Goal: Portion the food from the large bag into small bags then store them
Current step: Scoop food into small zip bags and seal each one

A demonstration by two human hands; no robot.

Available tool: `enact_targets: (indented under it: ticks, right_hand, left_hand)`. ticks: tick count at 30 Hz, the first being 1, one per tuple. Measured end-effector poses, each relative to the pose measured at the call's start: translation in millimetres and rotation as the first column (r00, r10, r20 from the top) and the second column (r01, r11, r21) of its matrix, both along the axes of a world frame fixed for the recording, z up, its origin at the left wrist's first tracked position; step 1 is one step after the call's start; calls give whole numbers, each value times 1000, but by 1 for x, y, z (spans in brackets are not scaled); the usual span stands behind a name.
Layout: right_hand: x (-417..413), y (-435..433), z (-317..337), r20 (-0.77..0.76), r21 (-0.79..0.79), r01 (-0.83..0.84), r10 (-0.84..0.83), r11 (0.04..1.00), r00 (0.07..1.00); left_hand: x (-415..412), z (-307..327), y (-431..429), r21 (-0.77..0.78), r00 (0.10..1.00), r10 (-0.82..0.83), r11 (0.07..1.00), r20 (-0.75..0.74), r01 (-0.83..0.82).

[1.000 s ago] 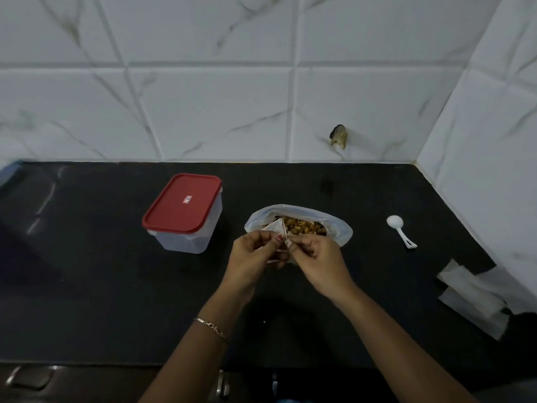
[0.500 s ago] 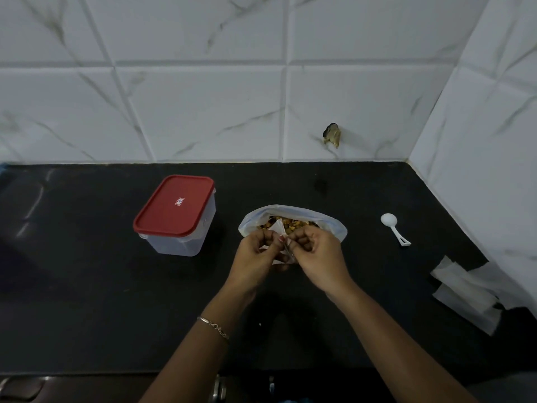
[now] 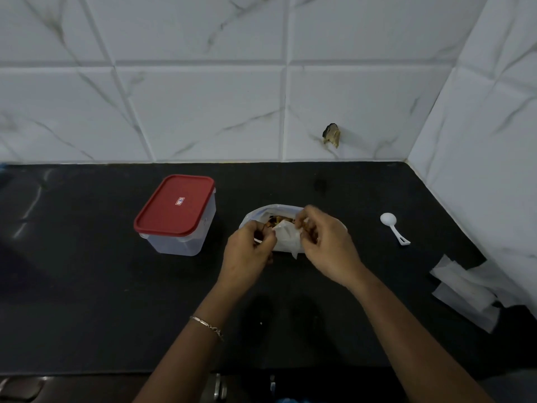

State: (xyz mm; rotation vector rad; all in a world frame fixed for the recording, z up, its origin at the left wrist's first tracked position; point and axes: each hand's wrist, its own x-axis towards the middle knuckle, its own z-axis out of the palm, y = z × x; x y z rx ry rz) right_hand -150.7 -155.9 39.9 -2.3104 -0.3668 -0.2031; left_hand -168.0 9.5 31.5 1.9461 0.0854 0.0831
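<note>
A large clear bag [image 3: 271, 210] of brown mixed food stands open on the black counter [image 3: 87, 301], mostly hidden behind my hands. A small clear bag [image 3: 286, 238] hangs just in front of its mouth. My left hand [image 3: 247, 254] pinches the small bag's left edge and my right hand [image 3: 327, 242] pinches its right edge, with the two hands a little apart. What is inside the small bag cannot be made out.
A clear plastic box with a red lid [image 3: 177, 213] stands left of the bags. A white plastic spoon [image 3: 393, 228] lies to the right. Several flat small bags [image 3: 465, 292] lie at the right by the tiled side wall. A tiled wall runs along the back.
My hands have moved apart, spreading the small bag wider between them. My right hand has risen slightly over the large bag's mouth.
</note>
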Motion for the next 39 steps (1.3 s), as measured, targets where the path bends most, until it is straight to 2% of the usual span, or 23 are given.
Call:
enact_targets:
  ticks: [2,3,6,8,12,16,21,24,27,29,31,33,35,37,39]
  right_hand:
    - [0,-1,4,32,-213,-35,43,976,999]
    - [0,-1,6,44,-267,-9,21,964,999]
    - [1,1,7,93,-318,88,-61,944,994]
    - [2,3,8,91,-296,110,-87,949,992]
    - [4,6,8,-11,-185,105,-109,977,994]
    - [6,7,11,-88,-126,84,-96,988,992]
    - [1,5,19,-105,-173,84,-103,981,989]
    - [-1,0,19,-67,-230,134,-153,964,986]
    - [1,-11,19,-74,-212,154,-173,965,982]
    - [3,-19,19,-91,-154,147,-163,977,982]
    - [6,-30,14,-93,21,215,-213,976,973]
    - [14,-47,8,-142,273,381,-355,883,924]
    - [26,-73,-3,-231,392,537,-485,747,843]
    - [38,-105,-20,-268,333,656,-599,677,754]
    - [49,-135,-42,-250,197,735,-692,649,677]
  left_hand:
    - [0,5,2,90,999,-31,995,20,29]
    - [-1,7,2,139,998,-58,989,27,54]
    - [-3,13,-1,258,986,-150,958,68,128]
    - [-5,13,-2,310,978,-180,941,109,139]
    - [-2,9,2,316,971,-191,939,144,138]
    - [3,-5,5,356,933,-286,914,220,197]
    - [16,-20,2,525,914,-357,824,192,212]
    - [26,-20,-6,495,910,-356,842,212,214]
    - [38,-18,-14,435,904,-365,867,222,243]
    - [45,-20,-21,415,902,-369,873,223,254]
    - [51,-21,-30,390,900,-365,884,239,256]
    - [56,-20,-40,355,895,-364,897,257,263]
    - [58,-20,-47,322,890,-375,902,260,286]
    - [61,-22,-54,307,885,-388,901,259,305]
    - [63,-24,-60,307,879,-401,897,258,319]
